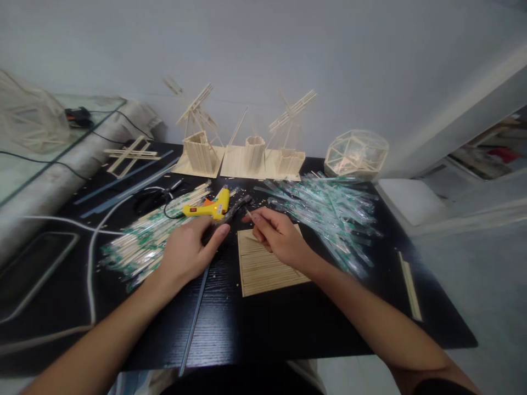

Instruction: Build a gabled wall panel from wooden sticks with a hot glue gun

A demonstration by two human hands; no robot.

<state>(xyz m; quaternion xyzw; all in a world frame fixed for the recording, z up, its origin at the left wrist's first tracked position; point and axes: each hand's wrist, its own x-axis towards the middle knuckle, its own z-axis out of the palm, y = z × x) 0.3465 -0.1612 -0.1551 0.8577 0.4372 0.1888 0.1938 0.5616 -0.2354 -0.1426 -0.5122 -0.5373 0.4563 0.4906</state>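
Two bare hands were at work, slightly apart, near the centre of the frame, over a black bench (288, 329). The right hand (280, 233) pinched a short wooden stick (248, 213) between thumb and fingers. The left hand (187, 247) was closed around a dark hand tool (239, 207), perhaps cutters, its jaws too blurred to read.

Below the right hand, just right of centre, a flat panel of pale sticks (272, 271) lay on the bench. Its rows sat side by side and covered most of what showed, so this layer looked nearly done; the hand and forearm hid part of it, so any remaining gap could not be told. Nothing stood upright on its visible part.

Along the upper middle, three stick models (255, 156) stood on flat bases, their walls already raised, judging by which the panel seemed at a much earlier stage.

A yellow glue gun (206, 208) lay just beyond the left hand. Wrapped stick bundles (144, 236) spread at left, with more clear-and-green packets (329, 211) at right, suggesting ample material remained.
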